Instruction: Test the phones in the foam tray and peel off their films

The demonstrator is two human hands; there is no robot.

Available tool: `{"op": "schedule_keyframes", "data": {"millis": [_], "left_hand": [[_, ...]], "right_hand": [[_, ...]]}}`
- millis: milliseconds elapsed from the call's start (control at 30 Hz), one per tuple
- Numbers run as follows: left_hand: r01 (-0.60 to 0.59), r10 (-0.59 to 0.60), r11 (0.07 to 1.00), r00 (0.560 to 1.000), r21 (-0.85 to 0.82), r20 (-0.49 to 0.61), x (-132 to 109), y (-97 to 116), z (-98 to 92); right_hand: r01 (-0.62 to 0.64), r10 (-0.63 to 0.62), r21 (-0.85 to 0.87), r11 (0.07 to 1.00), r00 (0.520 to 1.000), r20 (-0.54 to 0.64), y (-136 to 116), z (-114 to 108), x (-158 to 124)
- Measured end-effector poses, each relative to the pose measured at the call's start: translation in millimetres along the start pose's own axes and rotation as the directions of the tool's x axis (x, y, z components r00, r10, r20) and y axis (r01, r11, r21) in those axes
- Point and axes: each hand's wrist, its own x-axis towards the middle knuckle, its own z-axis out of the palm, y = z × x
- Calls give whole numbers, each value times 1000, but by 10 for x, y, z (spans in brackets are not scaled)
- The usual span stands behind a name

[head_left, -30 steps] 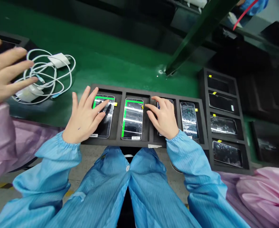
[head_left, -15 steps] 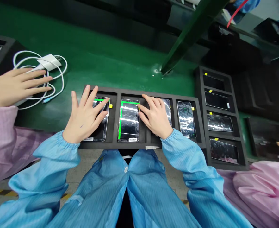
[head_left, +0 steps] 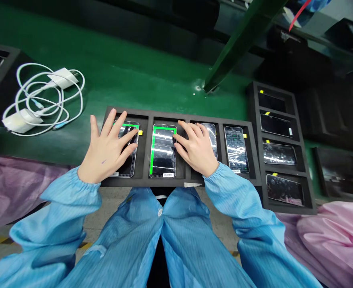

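Note:
In front of me a black foam tray (head_left: 146, 182) holds several phones in separate compartments. My left hand (head_left: 106, 152) is spread over the leftmost phone (head_left: 130, 164), a fingertip at its right edge and much of its screen hidden. The second phone (head_left: 163, 152) shows a green band along its top and left side. My right hand (head_left: 197, 150) has its fingers apart, index fingertip at that phone's upper right edge. Beneath this hand lies a third phone (head_left: 211, 134), partly covered. At the right end is a fourth phone (head_left: 237, 150) with a patterned screen. Neither hand grasps anything.
White chargers with coiled cables (head_left: 63, 78) lie on the green bench (head_left: 119, 76) at left. Another foam tray (head_left: 302, 156) with several phones stands at right. A green post (head_left: 230, 52) rises behind. People in pink sleeves (head_left: 341, 240) sit on both sides.
The neighbour's hand at left has withdrawn from the coiled cables, leaving them and a second charger uncovered. My own hands stay over the same phones with only slight finger movement.

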Motion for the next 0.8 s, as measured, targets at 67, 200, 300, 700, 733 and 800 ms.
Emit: {"op": "schedule_keyframes", "data": {"millis": [67,200,300,700,733,800], "left_hand": [[-13,13,1000,1000,10,6,-22,13,-16],[-24,23,999,999,30,21,-69,48,-46],[-24,23,999,999,39,25,-122,66,-45],[-84,85,993,996,86,-17,-262,71,-4],[-82,84,993,996,85,-16,-263,69,-4],[-84,86,993,996,85,-16,-269,65,-4]], "right_hand": [[-2,2,4,1000,1000,11,-11,-9,-14],[3,-3,10,1000,1000,23,-33,-25,-52],[7,-7,12,1000,1000,19,-48,-27,-88],[-21,21,9,1000,1000,-11,-76,11,-124],[-29,29,7,1000,999,-12,-75,20,-111],[-37,37,4,999,999,-18,-77,38,-89]]}}
